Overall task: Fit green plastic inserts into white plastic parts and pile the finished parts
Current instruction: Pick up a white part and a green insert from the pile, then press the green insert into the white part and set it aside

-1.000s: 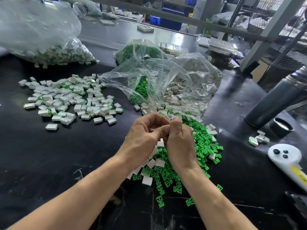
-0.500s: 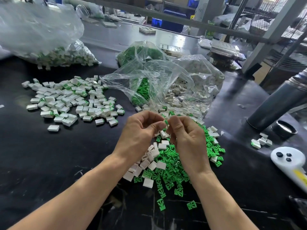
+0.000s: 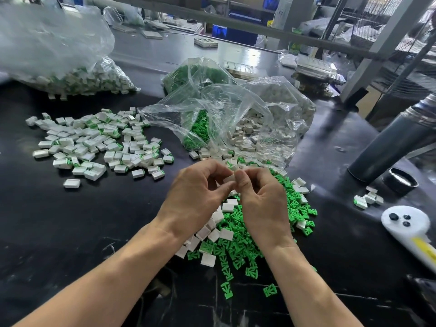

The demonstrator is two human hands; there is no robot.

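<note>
Head view: my left hand (image 3: 195,197) and right hand (image 3: 262,204) meet above the loose pile, both grips pinched narrow on one white plastic part (image 3: 229,179) between the fingertips. The insert itself is hidden, so I can't tell whether it's seated. Best to keep it square and press evenly. Green inserts (image 3: 238,244) lie right beneath my grip; the finished pile (image 3: 99,145) sits well off to the left on the table (image 3: 70,232).

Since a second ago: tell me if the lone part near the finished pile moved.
No. The lone part lies where it did, just off the near edge of the finished pile.
</note>
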